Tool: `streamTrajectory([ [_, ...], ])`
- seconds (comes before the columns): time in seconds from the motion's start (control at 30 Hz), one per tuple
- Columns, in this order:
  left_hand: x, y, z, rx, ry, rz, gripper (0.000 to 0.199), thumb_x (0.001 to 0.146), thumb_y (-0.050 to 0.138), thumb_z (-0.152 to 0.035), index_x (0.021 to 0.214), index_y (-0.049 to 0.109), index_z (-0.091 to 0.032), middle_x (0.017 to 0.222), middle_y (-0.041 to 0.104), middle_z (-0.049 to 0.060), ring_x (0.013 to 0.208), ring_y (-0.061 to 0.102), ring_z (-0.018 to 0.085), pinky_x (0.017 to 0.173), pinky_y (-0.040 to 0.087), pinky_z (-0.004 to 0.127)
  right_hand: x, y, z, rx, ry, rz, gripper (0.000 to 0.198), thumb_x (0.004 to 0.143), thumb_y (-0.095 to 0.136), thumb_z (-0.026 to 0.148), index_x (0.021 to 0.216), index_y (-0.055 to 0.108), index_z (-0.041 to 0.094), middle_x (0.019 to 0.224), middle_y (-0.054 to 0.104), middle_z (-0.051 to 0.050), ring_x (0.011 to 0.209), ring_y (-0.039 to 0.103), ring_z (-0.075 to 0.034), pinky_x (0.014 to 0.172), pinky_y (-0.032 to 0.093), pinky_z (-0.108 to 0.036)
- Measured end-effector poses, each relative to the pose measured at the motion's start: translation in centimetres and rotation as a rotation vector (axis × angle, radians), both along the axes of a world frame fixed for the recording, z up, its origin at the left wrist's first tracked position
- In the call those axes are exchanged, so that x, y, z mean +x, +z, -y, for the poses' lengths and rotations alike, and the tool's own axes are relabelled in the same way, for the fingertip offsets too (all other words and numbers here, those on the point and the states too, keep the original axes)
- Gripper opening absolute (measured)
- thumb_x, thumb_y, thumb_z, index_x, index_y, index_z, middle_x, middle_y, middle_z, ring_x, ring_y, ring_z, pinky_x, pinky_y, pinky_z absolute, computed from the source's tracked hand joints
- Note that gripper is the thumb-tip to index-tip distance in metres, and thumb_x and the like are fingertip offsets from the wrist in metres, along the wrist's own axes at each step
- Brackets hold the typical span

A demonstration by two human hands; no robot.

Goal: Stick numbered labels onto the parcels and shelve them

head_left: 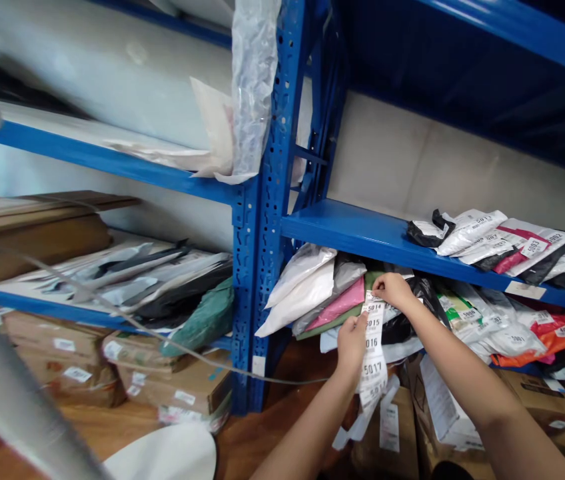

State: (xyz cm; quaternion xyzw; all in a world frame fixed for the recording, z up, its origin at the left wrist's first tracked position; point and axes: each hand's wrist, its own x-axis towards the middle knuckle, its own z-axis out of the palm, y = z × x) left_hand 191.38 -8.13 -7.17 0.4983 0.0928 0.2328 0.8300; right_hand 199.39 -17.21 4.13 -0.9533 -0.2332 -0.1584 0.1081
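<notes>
Grey pole [22, 393]: nearest us, lower left.
Left hand [352, 341]: we hold the label strip [373, 347] before bagged parcels [303, 287].
Right hand [392, 291]: we seem to pinch its top; keeping it taut should help.

One left hand [352, 343] and one right hand [393, 291] are holding one label strip [373, 343]; over a dozen bagged parcels [470, 233] are lying right, one teal bag [202, 317] left.
</notes>
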Motion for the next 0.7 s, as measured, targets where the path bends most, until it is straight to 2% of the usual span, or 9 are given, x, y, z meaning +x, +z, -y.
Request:
streamTrajectory([
  [0.07,-1.2,-0.3,-1.5,0.086,0.002,0.050,0.042,0.063,0.078,-0.055,0.053,0.056,-0.021,0.048,0.049,-0.005,0.051,0.044,0.012,0.052,0.034,0.025,-0.8,-0.1,-0.5,-0.016,-0.008,0.090,0.018,0.079,0.072,0.011,0.094,0.073,0.020,0.106,0.071,-0.010,0.095,0.067,-0.023,0.078,0.051,-0.032],
  [0.13,-1.7,-0.4,-3.0,0.147,0.003,0.100,0.035,0.066,0.077,-0.054,0.067,0.068,-0.020,0.056,0.060,-0.003,0.057,0.051,0.014,0.056,0.038,0.025,-1.4,-0.2,-1.1,-0.047,0.121,0.183,0.033,0.079,0.064,0.002,0.107,0.070,0.018,0.117,0.066,-0.014,0.107,0.064,-0.026,0.088,0.051,-0.036],
  [0.23,-0.9,-0.4,-4.4,0.067,0.012,0.127,0.038,0.061,0.081,-0.052,0.075,0.072,-0.018,0.067,0.068,0.001,0.065,0.058,0.017,0.062,0.043,0.027,-1.7,-0.3,-1.9,-0.056,0.456,0.111,0.041,0.078,0.050,-0.005,0.103,0.071,0.019,0.107,0.072,-0.009,0.106,0.065,-0.021,0.095,0.048,-0.033],
  [0.3,0.2,-0.3,-4.5,-0.017,0.018,0.126,0.042,0.056,0.083,-0.053,0.073,0.070,-0.017,0.069,0.069,0.002,0.068,0.060,0.018,0.064,0.045,0.028,-1.3,-0.5,-2.2,0.028,0.521,-0.024,0.036,0.083,0.046,-0.001,0.095,0.073,0.019,0.099,0.075,-0.005,0.097,0.068,-0.018,0.090,0.049,-0.029],
  [0.37,1.4,-0.2,-4.1,-0.067,0.012,0.130,0.048,0.053,0.083,-0.055,0.080,0.072,-0.017,0.071,0.070,0.003,0.070,0.062,0.019,0.068,0.047,0.030,-0.8,-0.6,-2.3,0.127,0.480,-0.113,0.027,0.091,0.048,0.011,0.091,0.074,0.019,0.092,0.076,-0.003,0.087,0.068,-0.017,0.080,0.049,-0.027],
  [0.43,2.4,-0.1,-3.6,-0.112,0.002,0.121,0.055,0.050,0.083,-0.058,0.084,0.073,-0.017,0.070,0.070,0.003,0.069,0.063,0.020,0.069,0.048,0.031,-0.5,-0.7,-2.4,0.177,0.436,-0.154,0.014,0.089,0.060,0.022,0.088,0.074,0.019,0.088,0.076,-0.002,0.082,0.068,-0.017,0.075,0.048,-0.026],
  [0.5,3.2,0.0,-3.4,-0.145,0.011,0.093,0.053,0.047,0.084,-0.060,0.073,0.072,-0.016,0.063,0.067,0.002,0.062,0.060,0.018,0.063,0.046,0.030,-0.4,-0.8,-2.8,0.184,0.361,-0.131,0.006,0.081,0.071,0.021,0.086,0.074,0.019,0.088,0.077,-0.002,0.082,0.069,-0.018,0.074,0.048,-0.026],
  [0.6,4.0,-0.1,-3.4,-0.179,0.046,0.041,0.052,0.043,0.086,-0.062,0.051,0.062,-0.017,0.050,0.058,-0.001,0.052,0.051,0.014,0.054,0.039,0.028,-0.6,-1.0,-3.6,0.180,0.228,-0.079,0.007,0.077,0.074,0.018,0.083,0.074,0.021,0.088,0.078,-0.002,0.082,0.069,-0.018,0.074,0.048,-0.027],
  [0.7,4.3,-0.3,-3.4,-0.221,0.057,0.035,0.051,0.044,0.087,-0.061,0.056,0.065,-0.016,0.053,0.062,0.000,0.053,0.054,0.014,0.055,0.041,0.028,-0.7,-1.3,-4.2,0.183,0.171,-0.071,0.005,0.076,0.075,0.019,0.080,0.074,0.022,0.089,0.078,-0.002,0.082,0.069,-0.018,0.072,0.048,-0.027],
])
